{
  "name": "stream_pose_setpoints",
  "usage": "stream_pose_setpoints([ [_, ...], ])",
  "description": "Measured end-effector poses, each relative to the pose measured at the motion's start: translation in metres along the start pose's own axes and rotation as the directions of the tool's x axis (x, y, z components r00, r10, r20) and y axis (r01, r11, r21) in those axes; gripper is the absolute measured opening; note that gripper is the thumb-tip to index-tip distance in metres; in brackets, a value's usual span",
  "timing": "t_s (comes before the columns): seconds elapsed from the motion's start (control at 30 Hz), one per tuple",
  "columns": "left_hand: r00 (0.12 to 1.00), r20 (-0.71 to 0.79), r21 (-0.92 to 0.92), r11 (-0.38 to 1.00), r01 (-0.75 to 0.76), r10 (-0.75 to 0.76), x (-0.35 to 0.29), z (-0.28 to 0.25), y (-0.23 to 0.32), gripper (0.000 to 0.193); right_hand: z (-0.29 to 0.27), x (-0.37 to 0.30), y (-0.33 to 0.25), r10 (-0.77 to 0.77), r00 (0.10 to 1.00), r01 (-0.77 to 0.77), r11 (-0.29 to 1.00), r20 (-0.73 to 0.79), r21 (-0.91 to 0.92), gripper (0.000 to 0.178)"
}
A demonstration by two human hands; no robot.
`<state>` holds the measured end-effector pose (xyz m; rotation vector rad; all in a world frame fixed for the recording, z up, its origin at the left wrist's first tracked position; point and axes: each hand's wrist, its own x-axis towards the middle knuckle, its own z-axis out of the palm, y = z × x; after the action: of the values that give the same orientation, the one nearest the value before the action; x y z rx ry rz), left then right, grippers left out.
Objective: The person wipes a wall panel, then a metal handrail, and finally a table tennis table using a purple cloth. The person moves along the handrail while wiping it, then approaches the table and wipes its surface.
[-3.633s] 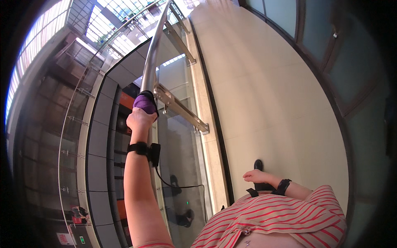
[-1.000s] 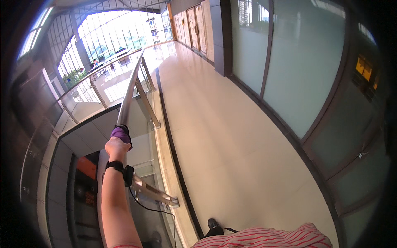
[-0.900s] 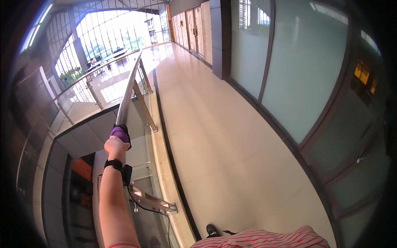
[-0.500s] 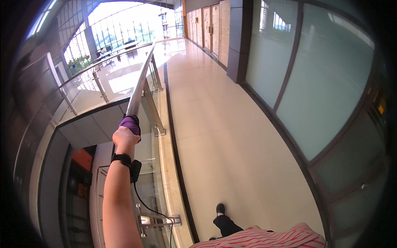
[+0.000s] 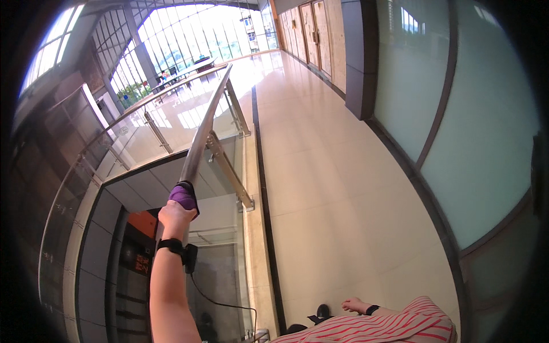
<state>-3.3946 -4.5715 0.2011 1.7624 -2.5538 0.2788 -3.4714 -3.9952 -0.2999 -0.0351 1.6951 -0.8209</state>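
My left hand [image 5: 176, 216] is closed round a purple cloth [image 5: 183, 196] with a dark edge, pressed on the round metal handrail [image 5: 200, 140] of a glass balustrade. The cloth wraps the top of the rail. A black band with a small dark box [image 5: 190, 258] sits on my left wrist, and a thin black cable hangs from it. Low in the picture, my right hand [image 5: 355, 306] hangs by my striped shirt [image 5: 389, 326], a black band on its wrist. Its fingers look loosely apart, with nothing in them.
A pale tiled walkway [image 5: 320, 188] runs ahead between the balustrade and frosted glass panels [image 5: 486, 126] on the right. A grey pillar [image 5: 360, 63] and wooden doors [image 5: 314, 37] stand farther along. Left of the rail drops an open well to a lower floor.
I have moved forward along the rail, my left hand still on the cloth. My right hand has come into view at the bottom. The rail and walkway sit farther right in the picture.
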Motion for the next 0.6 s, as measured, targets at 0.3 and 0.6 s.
stream_pose_setpoints([
  [0.3, 0.999, 0.036, 0.006, 1.000, -0.024, 0.024, 0.137, 0.008, 0.070, 0.074, -0.060, 0.029, -0.036, 0.015, 0.998, -0.012, 0.998, -0.067, 0.055, 0.017],
  [0.6, 0.991, -0.085, -0.042, 0.993, -0.109, 0.105, 0.318, 0.012, 0.185, 0.061, -0.116, 0.073, -0.088, 0.055, 0.951, -0.107, 0.982, -0.304, -0.157, 0.024],
])
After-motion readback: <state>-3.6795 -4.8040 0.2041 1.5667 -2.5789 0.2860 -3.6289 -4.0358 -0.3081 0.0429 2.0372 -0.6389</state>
